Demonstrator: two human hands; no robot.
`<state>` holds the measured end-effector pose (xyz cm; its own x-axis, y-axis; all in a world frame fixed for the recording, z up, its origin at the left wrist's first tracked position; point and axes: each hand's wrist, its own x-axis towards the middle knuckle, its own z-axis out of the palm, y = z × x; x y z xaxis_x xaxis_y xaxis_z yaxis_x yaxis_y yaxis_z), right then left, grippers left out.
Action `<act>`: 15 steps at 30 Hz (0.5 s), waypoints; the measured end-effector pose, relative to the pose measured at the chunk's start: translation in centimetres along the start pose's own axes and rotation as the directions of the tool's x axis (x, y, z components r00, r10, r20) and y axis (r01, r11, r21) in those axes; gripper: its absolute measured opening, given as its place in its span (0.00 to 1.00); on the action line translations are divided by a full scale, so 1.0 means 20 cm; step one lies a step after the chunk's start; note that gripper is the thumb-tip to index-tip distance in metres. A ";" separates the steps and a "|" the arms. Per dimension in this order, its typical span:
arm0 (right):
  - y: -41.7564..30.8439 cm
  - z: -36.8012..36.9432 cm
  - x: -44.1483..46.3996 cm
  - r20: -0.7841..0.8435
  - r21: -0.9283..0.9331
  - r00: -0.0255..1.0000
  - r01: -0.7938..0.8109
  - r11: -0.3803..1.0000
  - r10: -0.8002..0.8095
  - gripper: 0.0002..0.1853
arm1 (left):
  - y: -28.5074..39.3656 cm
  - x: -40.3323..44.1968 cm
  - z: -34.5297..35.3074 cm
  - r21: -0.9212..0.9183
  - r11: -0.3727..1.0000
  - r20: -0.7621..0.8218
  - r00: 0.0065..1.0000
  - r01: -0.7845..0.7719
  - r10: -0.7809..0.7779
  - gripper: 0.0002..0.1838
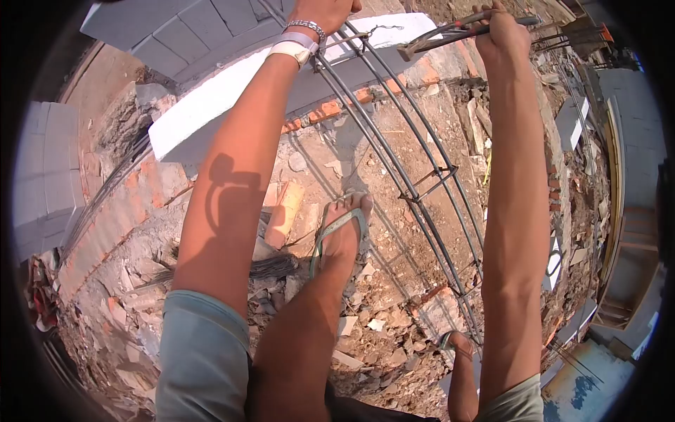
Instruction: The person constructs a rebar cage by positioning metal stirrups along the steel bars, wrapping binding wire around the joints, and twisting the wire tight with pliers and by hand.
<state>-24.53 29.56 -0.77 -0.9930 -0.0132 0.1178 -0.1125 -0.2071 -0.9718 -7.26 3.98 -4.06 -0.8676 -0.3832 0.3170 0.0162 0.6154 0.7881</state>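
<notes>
— Lighting?
— Bright, hard sunlight. Shadows of the steel bars (413, 197) fall to their left on the ground (383, 211); a crisp one crosses the left forearm (260, 130). Glare on the white slab (211, 107).
— Optics?
— Wide-angle bowing, black corners, outer edges soft; centre adequately sharp.

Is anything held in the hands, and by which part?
The right hand holds pincers by the handles. The left hand is partly out of view; its hold cannot be told.

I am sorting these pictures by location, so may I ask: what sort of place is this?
Most likely an outdoor building site: a steel rebar cage, grey building blocks laid in rows, and broken rubble on the ground suggest it.
</notes>
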 end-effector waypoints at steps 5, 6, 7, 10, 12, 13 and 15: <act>-0.06 0.30 -0.09 -0.002 -0.011 0.989 -0.151 0.988 0.151 0.10 | 0.03 -0.02 0.00 0.065 0.997 -0.037 0.999 -0.033 0.035 0.19; -0.08 0.34 -0.10 -0.001 -0.010 0.985 -0.172 0.985 0.172 0.10 | 0.02 -0.02 0.02 0.024 0.999 -0.051 0.998 -0.046 0.047 0.19; -0.09 0.37 -0.11 0.000 -0.002 0.982 -0.190 0.982 0.190 0.10 | 0.02 -0.01 0.02 -0.016 0.998 -0.066 0.996 -0.056 0.055 0.19; -0.12 0.42 -0.14 -0.008 0.018 0.973 -0.232 0.973 0.232 0.10 | 0.03 -0.01 0.00 -0.049 0.999 -0.038 0.999 0.012 -0.014 0.19; -0.15 0.42 -0.16 -0.016 0.034 0.968 -0.250 0.968 0.251 0.10 | 0.04 -0.02 0.00 -0.096 0.995 -0.060 0.998 0.001 -0.007 0.20; -0.16 0.41 -0.17 -0.022 0.047 0.965 -0.261 0.964 0.262 0.10 | 0.04 -0.03 0.00 -0.109 0.994 -0.079 0.997 -0.015 0.007 0.20; -0.19 0.39 -0.20 -0.034 0.074 0.959 -0.278 0.958 0.281 0.10 | 0.07 -0.05 -0.01 -0.134 0.990 -0.114 0.993 -0.051 0.036 0.21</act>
<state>-19.93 22.75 4.06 -0.9853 -0.0378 -0.1667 0.1707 -0.2668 -0.9485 -6.24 5.06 -3.11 -0.8039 -0.4374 0.4031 0.1266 0.5364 0.8344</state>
